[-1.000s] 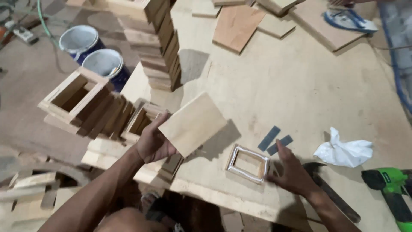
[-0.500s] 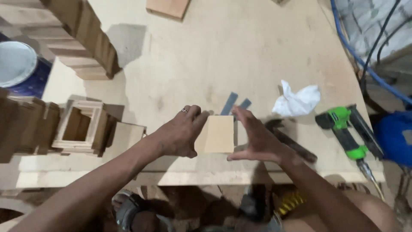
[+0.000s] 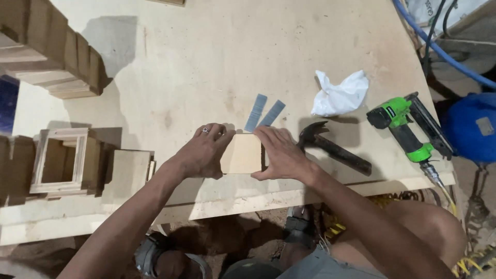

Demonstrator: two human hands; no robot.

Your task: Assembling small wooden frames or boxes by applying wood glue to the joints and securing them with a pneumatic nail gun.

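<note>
A small pale square wooden panel [image 3: 242, 154] lies flat near the front edge of the plywood workbench [image 3: 217, 62]. My left hand [image 3: 202, 152], with a ring on one finger, presses on its left side. My right hand [image 3: 281, 153] presses on its right side. Whatever lies beneath the panel is hidden. Two grey strips of nails [image 3: 263, 112] lie just behind the panel. A dark hammer [image 3: 330, 147] rests right beside my right hand.
A green nail gun [image 3: 405, 129] with a hose lies at the right edge beside a crumpled white rag [image 3: 338, 93]. Open wooden box frames [image 3: 59, 160] sit at the left, a tall stack of them [image 3: 49, 46] at the back left. A blue hose [image 3: 439, 49] and blue tank [image 3: 473, 132] are off the bench.
The panel, held in the air in my left hand a second ago, now lies flat on the bench between both hands. The view has swung to the right.
</note>
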